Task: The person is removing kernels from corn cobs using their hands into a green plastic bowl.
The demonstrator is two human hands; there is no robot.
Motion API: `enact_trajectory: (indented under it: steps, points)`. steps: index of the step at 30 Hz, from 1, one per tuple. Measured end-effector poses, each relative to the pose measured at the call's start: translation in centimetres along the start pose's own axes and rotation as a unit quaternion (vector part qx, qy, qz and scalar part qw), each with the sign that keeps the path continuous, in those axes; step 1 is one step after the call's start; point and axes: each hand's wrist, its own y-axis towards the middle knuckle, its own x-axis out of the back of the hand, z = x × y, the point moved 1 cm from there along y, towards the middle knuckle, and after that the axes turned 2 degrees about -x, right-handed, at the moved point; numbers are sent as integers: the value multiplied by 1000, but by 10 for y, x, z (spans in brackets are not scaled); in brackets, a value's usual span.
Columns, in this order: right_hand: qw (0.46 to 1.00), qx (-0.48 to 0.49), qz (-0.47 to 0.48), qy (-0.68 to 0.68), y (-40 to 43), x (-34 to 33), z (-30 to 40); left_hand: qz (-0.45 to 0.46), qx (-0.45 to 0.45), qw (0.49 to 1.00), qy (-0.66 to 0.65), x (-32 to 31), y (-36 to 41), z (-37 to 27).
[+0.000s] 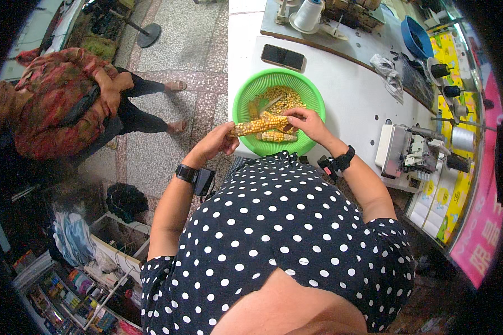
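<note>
My left hand (pixel 218 142) grips one end of a corn cob (pixel 257 124) that lies across the near half of a green plastic basket (pixel 239 94). At the cob's other end, the fingers of my right hand (pixel 309 124) are closed on it. Yellow kernels cover much of this cob, while the part close to my left hand looks barer. Inside the basket are loose corn kernels (pixel 287 98) and another cob (pixel 276 137) lying below the held one. My fingertips partly hide the cob's ends.
A smartphone (pixel 283 57) lies on the white table (pixel 343 88) beyond the basket. An overlock sewing machine (pixel 410 148) stands at the right, and a white thread cone (pixel 307 16) at the back. To the left, a person (pixel 63 104) sits near the terrazzo floor (pixel 167 54).
</note>
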Motion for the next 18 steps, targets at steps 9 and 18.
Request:
enact_trajectory:
  steps: [9, 18]
  points:
    - [997, -6, 22, -77, 1, 0, 8, -30, -3, 997, 71, -8, -1, -3]
    - [985, 71, 23, -158, -2, -4, 16, -20, -22, 997, 75, -9, 1, -8]
